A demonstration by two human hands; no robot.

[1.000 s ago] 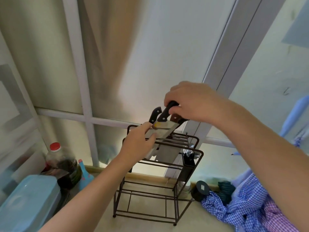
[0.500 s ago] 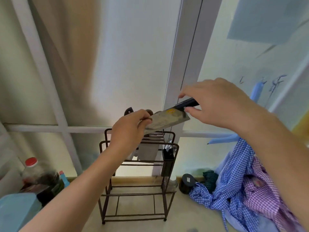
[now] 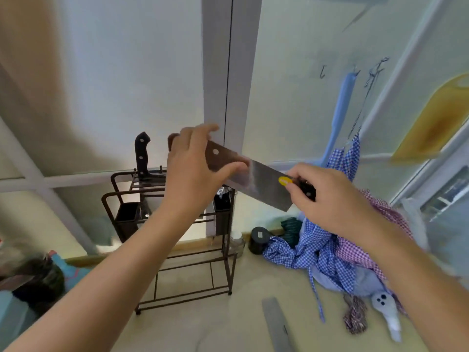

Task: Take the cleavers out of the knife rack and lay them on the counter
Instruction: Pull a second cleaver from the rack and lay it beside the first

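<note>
A cleaver [image 3: 256, 184] with a grey blade, a yellow sticker and a black handle hangs in the air just right of the dark wire knife rack [image 3: 227, 265]. My right hand [image 3: 330, 199] grips its handle. My left hand [image 3: 193, 171] pinches the far end of the blade, near its small hole. In the rack a black-handled knife [image 3: 142, 154] stands upright, and a brown handle end [image 3: 172, 141] shows behind my left hand. Another grey blade [image 3: 276, 323] lies flat on the beige counter [image 3: 203, 326] at the bottom.
Blue and pink checked cloths [image 3: 319, 250] are piled on the counter at right, with a black round jar [image 3: 258, 236] and a small glass jar [image 3: 237, 241] beside the rack. A dark bottle [image 3: 38, 280] stands at left. A yellow board [image 3: 436, 123] hangs at far right.
The cleaver has come up out of the rack and moved right, carried by both hands. The view has swung to the right, bringing the cloths and the blade on the counter into sight.
</note>
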